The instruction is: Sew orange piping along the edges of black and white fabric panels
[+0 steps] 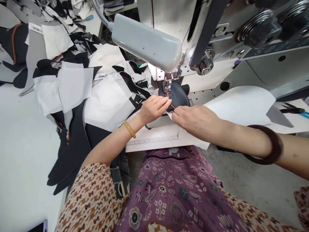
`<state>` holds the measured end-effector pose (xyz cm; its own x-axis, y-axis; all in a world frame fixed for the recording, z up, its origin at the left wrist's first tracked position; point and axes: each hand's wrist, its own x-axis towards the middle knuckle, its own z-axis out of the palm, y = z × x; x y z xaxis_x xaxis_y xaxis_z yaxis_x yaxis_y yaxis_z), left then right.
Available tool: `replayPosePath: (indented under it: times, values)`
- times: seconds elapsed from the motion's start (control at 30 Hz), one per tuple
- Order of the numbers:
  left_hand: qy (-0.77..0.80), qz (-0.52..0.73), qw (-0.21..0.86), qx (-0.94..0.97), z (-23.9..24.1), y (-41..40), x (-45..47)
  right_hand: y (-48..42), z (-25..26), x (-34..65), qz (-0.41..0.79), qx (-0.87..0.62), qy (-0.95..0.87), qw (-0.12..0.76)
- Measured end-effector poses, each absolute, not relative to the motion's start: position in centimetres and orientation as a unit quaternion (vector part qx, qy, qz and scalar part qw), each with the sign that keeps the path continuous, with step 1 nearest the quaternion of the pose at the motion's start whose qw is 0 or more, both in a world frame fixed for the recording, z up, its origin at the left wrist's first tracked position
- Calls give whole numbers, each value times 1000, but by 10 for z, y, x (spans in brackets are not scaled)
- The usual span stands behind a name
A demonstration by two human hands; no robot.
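Observation:
A dark panel, perhaps leather or coated fabric, lies under the presser foot of a sewing machine. Along it runs an orange cord, from the foot down towards my fingers. My left hand, with a ring and a yellow bangle, presses its bunched fingers on the panel's left edge just in front of the foot. Lower right, my right hand pinches the panel's near edge and the end of the cord; its fingertips are partly hidden. A bit of white backing shows between the hands.
A grey lamp hangs over the needle area. Cut black and white pieces are heaped on the left. White sheets and dark-bladed scissors lie right. A printed ruler runs along the table's front edge. A phone lies lower left.

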<state>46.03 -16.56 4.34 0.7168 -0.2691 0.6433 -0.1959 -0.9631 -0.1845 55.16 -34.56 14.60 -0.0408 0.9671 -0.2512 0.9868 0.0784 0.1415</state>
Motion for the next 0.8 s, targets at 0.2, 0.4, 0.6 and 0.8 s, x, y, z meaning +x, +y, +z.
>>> replayPosePath:
  times: [0.2,0.4,0.6,0.8]
  values:
    - [24,-351,-26,-936,28,-176,468,-346,148,565,-24,692,708,138]
    - [1,-405,3,-914,28,-165,476,-334,152,567,-1,702,694,160]
    - [78,-434,19,-897,42,-158,478,-324,155,557,10,708,688,158]
    - [39,-353,30,-934,58,-165,487,-313,175,564,-12,734,663,148]
